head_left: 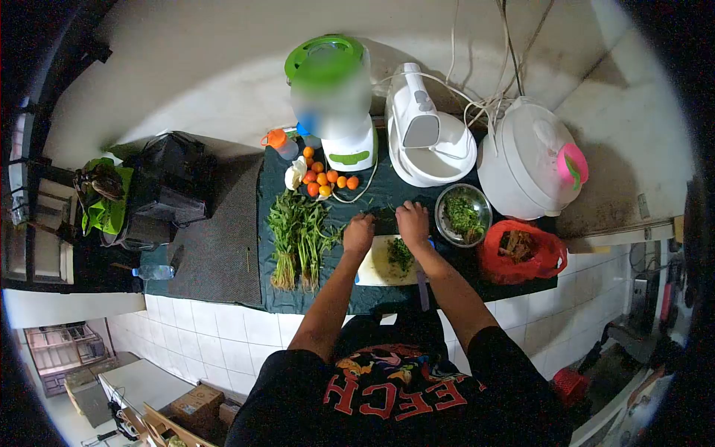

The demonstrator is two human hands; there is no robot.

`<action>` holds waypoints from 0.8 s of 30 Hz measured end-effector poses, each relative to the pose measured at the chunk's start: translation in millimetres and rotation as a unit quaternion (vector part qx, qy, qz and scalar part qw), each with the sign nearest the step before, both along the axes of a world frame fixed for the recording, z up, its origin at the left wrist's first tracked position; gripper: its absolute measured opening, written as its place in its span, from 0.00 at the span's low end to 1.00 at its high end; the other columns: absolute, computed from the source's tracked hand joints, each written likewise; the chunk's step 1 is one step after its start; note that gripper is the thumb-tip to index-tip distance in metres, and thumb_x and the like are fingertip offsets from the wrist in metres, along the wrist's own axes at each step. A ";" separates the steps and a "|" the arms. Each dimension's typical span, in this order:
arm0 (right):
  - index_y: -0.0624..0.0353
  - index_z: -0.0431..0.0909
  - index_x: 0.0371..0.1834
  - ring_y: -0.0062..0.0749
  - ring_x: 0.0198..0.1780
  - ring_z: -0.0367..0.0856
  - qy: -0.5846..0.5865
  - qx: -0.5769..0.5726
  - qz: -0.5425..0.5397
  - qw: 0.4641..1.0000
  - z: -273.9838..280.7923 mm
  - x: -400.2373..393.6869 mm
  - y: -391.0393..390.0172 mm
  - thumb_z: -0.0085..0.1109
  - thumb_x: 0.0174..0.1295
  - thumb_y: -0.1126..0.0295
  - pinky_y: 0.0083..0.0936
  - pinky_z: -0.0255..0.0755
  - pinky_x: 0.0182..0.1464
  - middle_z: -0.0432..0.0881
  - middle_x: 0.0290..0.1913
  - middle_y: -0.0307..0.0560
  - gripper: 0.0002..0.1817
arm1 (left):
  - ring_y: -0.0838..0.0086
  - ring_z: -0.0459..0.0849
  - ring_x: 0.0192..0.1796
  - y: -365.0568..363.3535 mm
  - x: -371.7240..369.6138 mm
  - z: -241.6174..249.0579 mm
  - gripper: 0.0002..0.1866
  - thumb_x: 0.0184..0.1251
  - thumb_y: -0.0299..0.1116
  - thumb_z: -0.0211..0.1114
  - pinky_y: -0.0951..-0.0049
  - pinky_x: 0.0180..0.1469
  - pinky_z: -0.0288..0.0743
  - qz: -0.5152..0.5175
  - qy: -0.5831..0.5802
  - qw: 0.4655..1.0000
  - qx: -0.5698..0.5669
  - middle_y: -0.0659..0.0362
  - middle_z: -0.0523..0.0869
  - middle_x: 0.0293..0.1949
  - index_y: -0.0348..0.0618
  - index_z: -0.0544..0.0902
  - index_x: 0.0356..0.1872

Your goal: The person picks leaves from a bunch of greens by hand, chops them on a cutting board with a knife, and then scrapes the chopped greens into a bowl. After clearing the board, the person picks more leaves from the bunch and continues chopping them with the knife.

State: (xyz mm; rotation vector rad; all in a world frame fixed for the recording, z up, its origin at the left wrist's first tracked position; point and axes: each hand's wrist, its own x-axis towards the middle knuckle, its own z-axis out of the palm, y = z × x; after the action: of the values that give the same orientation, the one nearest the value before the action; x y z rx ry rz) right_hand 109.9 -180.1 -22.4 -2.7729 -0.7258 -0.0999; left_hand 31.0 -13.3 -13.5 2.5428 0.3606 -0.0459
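Beyond the cutting board, left hand and right hand have curled fingers — hold unclear; the right forearm could knock the purple-handled knife off its right edge.

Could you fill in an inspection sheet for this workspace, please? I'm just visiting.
Surface: dark cloth, gray mat at left.
Job's things: chopped greens on white board; bowl of greens right; leafy bunches left.
Clutter: tomatoes, red bag.
Hands: left hand and right hand near the board's far edge; grip unclear.
Cables: white cord beside tomatoes; other cords along the wall.
Surroundings: black bag left, white tiles below.
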 end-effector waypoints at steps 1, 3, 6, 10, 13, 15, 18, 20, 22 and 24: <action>0.54 0.86 0.38 0.47 0.51 0.78 -0.001 0.000 -0.001 1.000 -5.7 0.6 -0.7 0.69 0.59 0.66 0.48 0.72 0.53 0.80 0.44 0.45 0.07 | 0.50 0.86 0.50 -1.4 0.4 2.0 0.11 0.64 0.32 0.65 0.52 0.50 0.84 0.001 0.000 1.000 0.002 0.51 0.85 0.46 0.46 0.86 0.46; 0.55 0.84 0.34 0.47 0.51 0.78 -0.037 0.011 0.006 0.999 -8.1 1.3 -0.5 0.69 0.59 0.67 0.47 0.71 0.53 0.80 0.44 0.46 0.05 | 0.51 0.86 0.50 -4.2 2.0 4.8 0.10 0.65 0.32 0.64 0.52 0.50 0.84 0.002 -0.013 1.000 0.005 0.51 0.86 0.45 0.46 0.86 0.45; 0.56 0.84 0.33 0.49 0.49 0.78 -0.011 0.074 -0.013 0.997 5.4 -4.5 -3.6 0.68 0.59 0.67 0.47 0.72 0.51 0.81 0.42 0.47 0.05 | 0.52 0.86 0.49 -6.0 4.2 6.3 0.09 0.65 0.33 0.62 0.52 0.50 0.84 0.002 -0.014 1.000 0.021 0.51 0.86 0.44 0.45 0.87 0.43; 0.59 0.83 0.34 0.53 0.45 0.79 0.022 0.165 -0.025 0.986 26.4 -30.4 -6.0 0.68 0.59 0.71 0.47 0.73 0.48 0.82 0.39 0.50 0.04 | 0.51 0.86 0.47 -5.2 4.5 -6.6 0.08 0.66 0.31 0.61 0.55 0.50 0.84 -0.017 -0.050 0.997 0.062 0.49 0.86 0.46 0.42 0.86 0.39; 0.62 0.84 0.37 0.50 0.41 0.83 0.081 0.288 -0.004 0.954 39.4 -47.7 -6.8 0.67 0.62 0.73 0.42 0.76 0.44 0.84 0.36 0.51 0.05 | 0.60 0.87 0.44 -3.7 1.3 -6.7 0.06 0.69 0.29 0.61 0.63 0.50 0.83 0.007 -0.102 0.990 -0.093 0.52 0.87 0.44 0.39 0.84 0.40; 0.64 0.84 0.41 0.42 0.38 0.86 0.199 0.386 -0.047 0.900 47.9 -58.3 -5.8 0.68 0.64 0.73 0.34 0.78 0.42 0.85 0.35 0.52 0.07 | 0.65 0.86 0.44 -7.3 -8.2 16.2 0.05 0.71 0.28 0.61 0.66 0.51 0.82 0.051 -0.062 0.958 -0.274 0.55 0.86 0.42 0.38 0.83 0.41; 0.65 0.84 0.43 0.36 0.38 0.87 0.211 0.380 -0.033 0.900 67.1 -71.7 -9.2 0.68 0.65 0.70 0.30 0.79 0.42 0.88 0.38 0.51 0.09 | 0.73 0.84 0.44 -13.0 -23.2 33.1 0.05 0.74 0.28 0.60 0.69 0.53 0.81 0.097 -0.028 0.825 -0.556 0.60 0.85 0.41 0.38 0.81 0.43; 0.66 0.84 0.43 0.36 0.39 0.88 0.229 0.375 -0.028 0.898 75.6 -77.8 -10.0 0.68 0.65 0.71 0.30 0.79 0.42 0.88 0.38 0.51 0.09 | 0.75 0.83 0.45 -15.2 -30.6 39.3 0.05 0.76 0.29 0.60 0.69 0.54 0.81 0.099 -0.039 0.745 -0.658 0.61 0.84 0.41 0.39 0.81 0.44; 0.67 0.84 0.44 0.35 0.40 0.88 0.228 0.368 -0.035 0.900 78.0 -83.2 -11.5 0.68 0.66 0.69 0.30 0.79 0.44 0.89 0.39 0.51 0.11 | 0.72 0.84 0.46 -17.5 -39.7 53.9 0.05 0.76 0.29 0.61 0.67 0.56 0.81 0.084 -0.017 0.750 -0.656 0.60 0.85 0.42 0.39 0.81 0.45; 0.67 0.84 0.45 0.35 0.40 0.88 0.226 0.358 -0.037 0.905 83.2 -87.6 -13.6 0.68 0.66 0.68 0.30 0.79 0.44 0.89 0.39 0.51 0.12 | 0.72 0.84 0.46 -20.7 -45.8 63.3 0.05 0.76 0.30 0.62 0.67 0.56 0.80 0.085 -0.019 0.754 -0.652 0.60 0.85 0.43 0.39 0.81 0.45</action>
State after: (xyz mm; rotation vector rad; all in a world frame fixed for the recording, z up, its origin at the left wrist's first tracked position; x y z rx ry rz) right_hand 22.3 -193.7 60.8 -2.0002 -0.3560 0.2159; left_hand -14.9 -34.0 49.8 1.1015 0.3511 -0.1236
